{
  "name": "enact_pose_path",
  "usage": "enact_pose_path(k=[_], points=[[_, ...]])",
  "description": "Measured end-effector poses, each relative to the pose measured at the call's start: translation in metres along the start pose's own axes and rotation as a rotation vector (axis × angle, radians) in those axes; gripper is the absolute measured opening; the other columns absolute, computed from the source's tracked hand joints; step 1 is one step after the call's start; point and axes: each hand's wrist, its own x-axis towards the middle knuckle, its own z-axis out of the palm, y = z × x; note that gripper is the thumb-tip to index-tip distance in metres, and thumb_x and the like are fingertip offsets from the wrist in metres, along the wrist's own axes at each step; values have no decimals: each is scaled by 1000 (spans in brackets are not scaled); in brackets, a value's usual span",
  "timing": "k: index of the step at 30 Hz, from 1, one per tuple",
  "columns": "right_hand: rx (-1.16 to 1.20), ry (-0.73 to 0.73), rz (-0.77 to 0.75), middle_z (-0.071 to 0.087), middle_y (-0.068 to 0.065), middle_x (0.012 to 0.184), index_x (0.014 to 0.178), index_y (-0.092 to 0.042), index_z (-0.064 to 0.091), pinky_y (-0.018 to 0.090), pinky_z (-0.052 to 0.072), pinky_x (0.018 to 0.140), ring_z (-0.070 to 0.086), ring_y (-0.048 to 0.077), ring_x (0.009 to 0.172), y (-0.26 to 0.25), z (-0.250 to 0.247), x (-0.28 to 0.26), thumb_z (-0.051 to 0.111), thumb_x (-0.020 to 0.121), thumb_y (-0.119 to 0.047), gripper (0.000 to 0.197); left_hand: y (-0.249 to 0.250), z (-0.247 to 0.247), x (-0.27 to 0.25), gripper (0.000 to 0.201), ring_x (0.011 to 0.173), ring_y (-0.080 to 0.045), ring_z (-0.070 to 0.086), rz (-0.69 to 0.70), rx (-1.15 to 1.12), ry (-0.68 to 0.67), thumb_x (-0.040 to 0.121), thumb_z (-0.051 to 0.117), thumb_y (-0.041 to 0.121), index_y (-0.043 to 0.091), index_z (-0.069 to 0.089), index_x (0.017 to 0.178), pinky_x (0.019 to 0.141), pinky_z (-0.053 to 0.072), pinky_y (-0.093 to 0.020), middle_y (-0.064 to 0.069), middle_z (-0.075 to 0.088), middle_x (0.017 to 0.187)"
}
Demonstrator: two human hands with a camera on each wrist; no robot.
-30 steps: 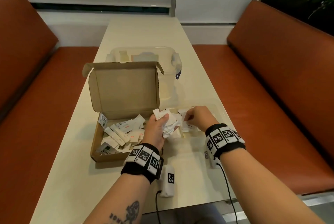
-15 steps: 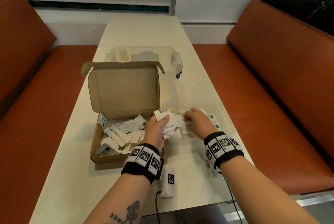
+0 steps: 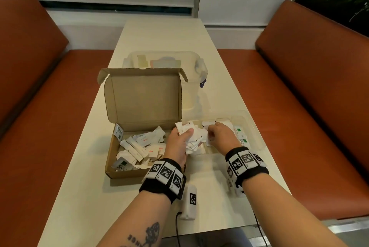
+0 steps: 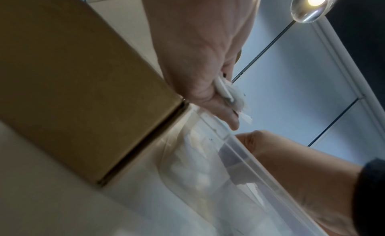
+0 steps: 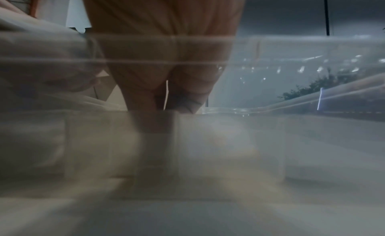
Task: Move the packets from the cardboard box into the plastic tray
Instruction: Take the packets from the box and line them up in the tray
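Many packets [image 3: 139,147] remain in the cardboard box [image 3: 127,173]; the transfer is mid-course. Your left hand [image 3: 177,143] grips a bunch of packets [image 3: 192,135] over the plastic tray [image 3: 254,127]. Your right hand [image 3: 221,137] sits inside the tray, fingers curled; what they hold I cannot tell. Next, release the bunch well inside the rim.

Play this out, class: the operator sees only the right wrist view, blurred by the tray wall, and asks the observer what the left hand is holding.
Observer: The left hand grips a bunch of white packets beside the box.
Operator: Are any left in the box?
Observer: Yes, many loose packets lie in the cardboard box.
Operator: Anything in the tray?
Observer: Green-printed packets lie at the right end of the plastic tray.
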Motion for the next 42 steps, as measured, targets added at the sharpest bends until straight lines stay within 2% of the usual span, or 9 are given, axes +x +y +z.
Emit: enact_pose_path(k=[8,14,18,21,25,29,33,35,42], points=[[76,42,39,52,8,87,86,-5,62,24,32,67,50,24,83,4,5,2,51,82,2,13,2,0,-1,27,95,-31,64,-4,32,-12,94,53,1,1,54,121,92,50,-52,-17,64,108],[356,283,88,54,-2,80,94,-13,63,20,36,69,48,13,75,-3,-8,-5,59,85,-5,13,4,4,0,19,86,-28,67,23,28,-36,93,54,1,6,55,112,72,58,-42,-14,65,102],[463,403,49,54,-8,69,90,-18,65,6,36,57,48,0,64,-18,-25,-13,58,86,-8,13,4,8,3,24,88,-29,67,27,16,-13,92,56,1,6,53,115,57,59,-36,-15,63,106],[548,296,10,62,-4,68,85,-16,68,6,44,58,55,1,59,-28,-30,-23,61,85,-9,10,2,12,5,23,88,-30,67,45,43,-7,90,60,2,7,54,112,69,59,-44,-17,65,105],[569,194,28,69,7,77,93,-11,70,23,55,69,68,17,69,-33,-26,-34,62,85,-10,11,0,16,4,33,95,-32,66,69,59,-3,92,60,14,2,52,122,87,54,-49,-19,65,109],[470,222,26,65,3,84,97,-14,69,20,45,71,59,13,75,-31,-23,-36,70,82,-25,19,-4,17,8,31,86,-21,68,6,-28,12,98,49,35,14,55,120,66,54,-31,-10,67,104],[317,216,20,53,-1,95,104,-15,65,16,38,73,50,9,80,-32,-21,-35,74,77,-35,35,-6,20,8,19,57,-6,67,-45,-92,-16,100,44,32,22,60,106,44,48,-16,3,71,75],[318,239,54,55,1,98,107,-15,63,19,41,75,54,12,85,-31,-20,-35,74,77,-35,38,-9,22,8,16,58,-5,68,-49,-83,-43,101,44,30,28,58,95,44,48,-15,7,72,73],[390,241,140,56,-1,102,132,-19,51,25,45,80,53,11,87,-23,-21,-35,73,78,-31,58,-13,25,4,19,61,-10,67,-25,-50,-65,100,44,26,16,57,110,45,49,-18,-5,66,87]])
